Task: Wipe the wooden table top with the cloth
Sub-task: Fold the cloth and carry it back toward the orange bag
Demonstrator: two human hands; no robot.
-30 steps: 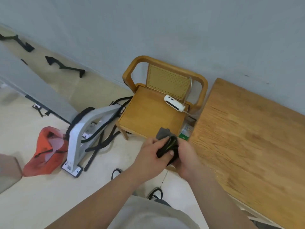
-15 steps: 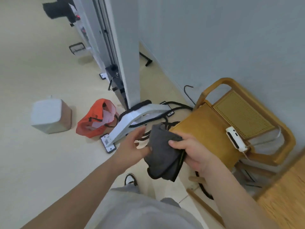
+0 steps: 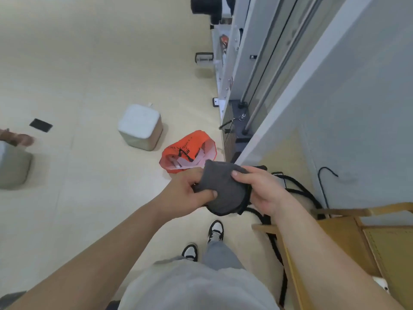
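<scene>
A dark grey cloth hangs bunched in front of me above the floor. My left hand grips its left side with thumb and curled fingers. My right hand holds its right side, the thumb lying over the top edge. The wooden table top is out of view.
A wooden chair stands at the lower right with black cables beside it. An orange bag and a white cube sit on the floor ahead. A grey-white frame rises along the wall. My shoes are below.
My view has swung left, away from the table and chair, toward the open floor. My left hand, which was only reaching, now grips the cloth together with the right.
</scene>
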